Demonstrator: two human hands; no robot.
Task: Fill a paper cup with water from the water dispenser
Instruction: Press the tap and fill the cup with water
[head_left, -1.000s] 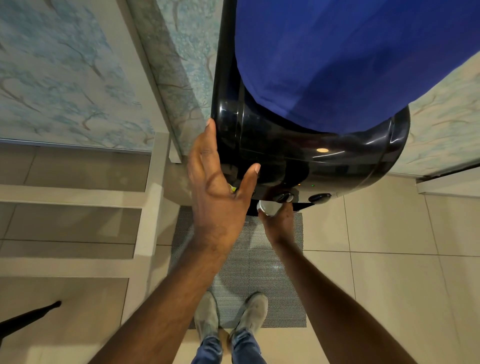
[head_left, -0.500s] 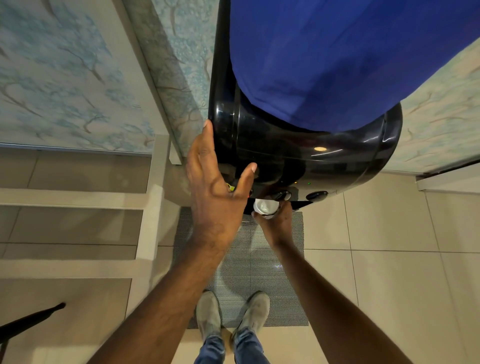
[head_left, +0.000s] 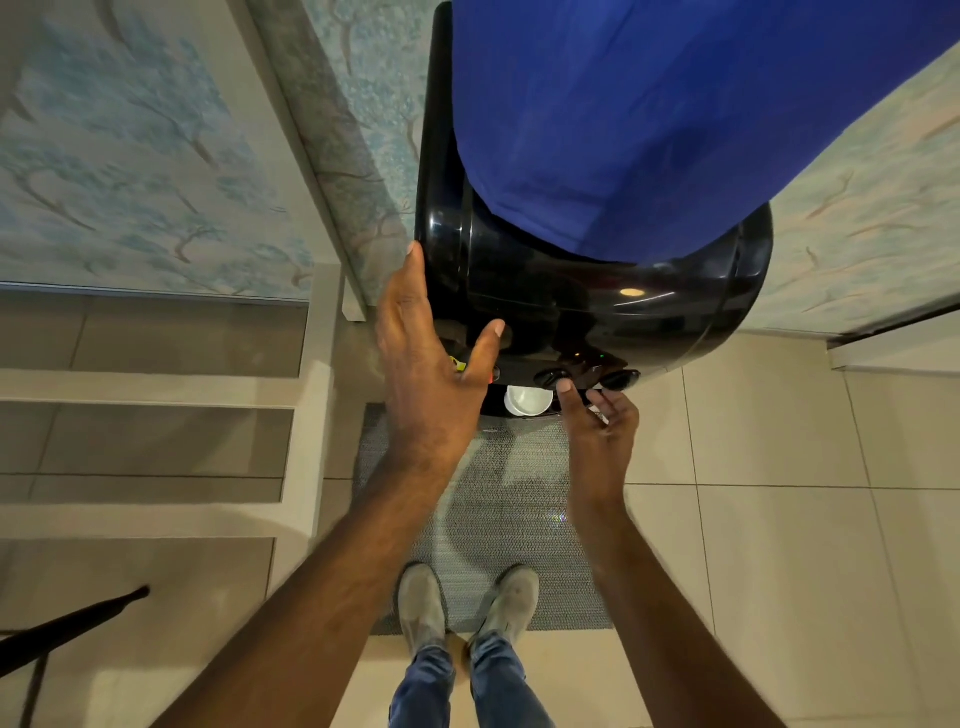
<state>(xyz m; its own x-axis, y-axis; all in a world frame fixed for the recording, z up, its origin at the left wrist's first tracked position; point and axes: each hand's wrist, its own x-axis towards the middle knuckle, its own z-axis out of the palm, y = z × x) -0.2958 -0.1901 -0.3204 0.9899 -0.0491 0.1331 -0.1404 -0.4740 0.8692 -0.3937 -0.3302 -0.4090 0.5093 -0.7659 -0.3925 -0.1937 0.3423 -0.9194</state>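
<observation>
Cup parked under the tap, both hands free

The right hand (head_left: 597, 431) has its fingers (head_left: 566, 389) loosely spread and grasping nothing, the forefinger tip at the middle tap button (head_left: 553, 376) of the water dispenser (head_left: 597, 317); whether it is pressing cannot be told. The left hand (head_left: 431, 374) lies flat and released against the dispenser's black left flank, thumb on the front.

The white paper cup (head_left: 529, 401) stands upright in the recess below the buttons, just left of the right hand and apart from it. No water shows in it from here.

Judged as a thing to handle, it is light, thin-walled and easily crushed, heavier and floppier once full; it is best taken round the mid wall, below the rim, with a gentle wrap.

The recess is shallow, with the button ledge overhanging the cup, so it must come straight out toward the grey mat (head_left: 493, 499). The tiled floor (head_left: 779, 493) to the right gives open room
</observation>
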